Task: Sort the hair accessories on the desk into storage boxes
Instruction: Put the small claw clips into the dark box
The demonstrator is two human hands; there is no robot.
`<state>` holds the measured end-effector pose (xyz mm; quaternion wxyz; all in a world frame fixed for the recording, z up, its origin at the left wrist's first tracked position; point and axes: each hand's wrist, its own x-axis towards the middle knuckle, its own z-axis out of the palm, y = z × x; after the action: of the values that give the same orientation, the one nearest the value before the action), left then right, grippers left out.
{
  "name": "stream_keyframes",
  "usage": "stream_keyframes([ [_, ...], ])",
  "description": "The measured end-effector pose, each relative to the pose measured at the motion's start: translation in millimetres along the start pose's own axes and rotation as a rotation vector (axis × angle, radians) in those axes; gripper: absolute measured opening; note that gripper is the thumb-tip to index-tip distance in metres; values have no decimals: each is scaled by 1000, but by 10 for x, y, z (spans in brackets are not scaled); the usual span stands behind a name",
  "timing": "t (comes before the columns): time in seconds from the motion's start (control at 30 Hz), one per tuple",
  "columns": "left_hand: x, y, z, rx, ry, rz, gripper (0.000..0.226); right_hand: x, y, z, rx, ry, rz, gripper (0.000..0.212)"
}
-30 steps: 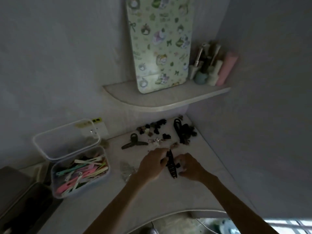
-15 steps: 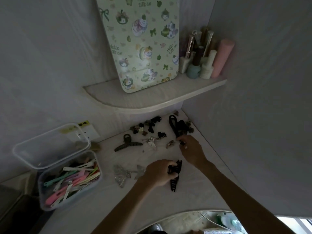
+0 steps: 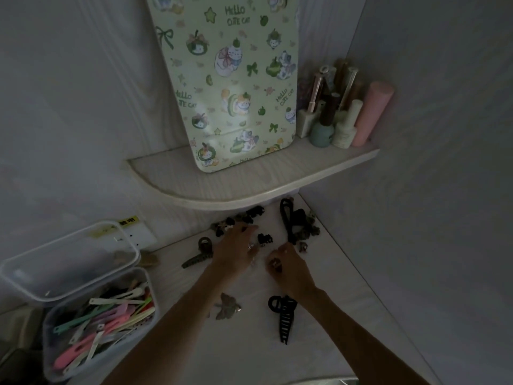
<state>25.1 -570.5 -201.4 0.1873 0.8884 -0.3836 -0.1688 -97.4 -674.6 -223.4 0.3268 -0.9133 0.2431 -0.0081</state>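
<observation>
Hair accessories lie scattered on the white desk (image 3: pixel 319 287). My left hand (image 3: pixel 234 254) reaches with straight fingers over the small dark clips (image 3: pixel 244 218) near the wall, and a silvery clip (image 3: pixel 249 247) shows at its fingers. My right hand (image 3: pixel 290 269) has its fingers curled round a small dark clip (image 3: pixel 274 263). A large black claw clip (image 3: pixel 284 319) rests loose on the desk below my right wrist. A butterfly clip (image 3: pixel 227 307) sits between my forearms. At the left, an open clear storage box (image 3: pixel 55 365) holds several pastel snap clips (image 3: pixel 105 318).
A dark claw clip (image 3: pixel 200 252) lies left of my left hand, and a long black clip (image 3: pixel 287 218) with more dark pieces fills the corner. The box's lid (image 3: pixel 69 259) stands open. A corner shelf (image 3: pixel 222 187) overhangs the desk, carrying a patterned board and bottles (image 3: pixel 341 115).
My left hand let go of the large black claw clip, which now lies on the desk, and moved up to the small clips. My right hand drew back from the corner holding a small clip.
</observation>
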Motion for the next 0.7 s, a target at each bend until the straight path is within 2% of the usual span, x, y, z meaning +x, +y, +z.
stream_keyframes([
  [0.2, 364, 168, 77, 431, 7, 222, 44, -77, 169, -70, 31, -61, 30, 14],
  [0.3, 407, 246, 126, 558, 4, 247, 37, -85, 213, -111, 71, -95, 53, 15],
  [0.43, 373, 233, 169, 472, -1, 135, 30, -90, 211, -157, 147, -103, 60, 18],
  [0.57, 316, 195, 128, 450, -64, 142, 28, -87, 226, -172, 235, -113, 78, 17],
  [0.63, 246, 131, 102, 315, -98, 110, 29, -87, 209, -203, 300, -127, 135, 17],
  [0.7, 167, 22, 93, 68, -58, 48, 31, -103, 177, -246, 444, -155, 227, 17],
])
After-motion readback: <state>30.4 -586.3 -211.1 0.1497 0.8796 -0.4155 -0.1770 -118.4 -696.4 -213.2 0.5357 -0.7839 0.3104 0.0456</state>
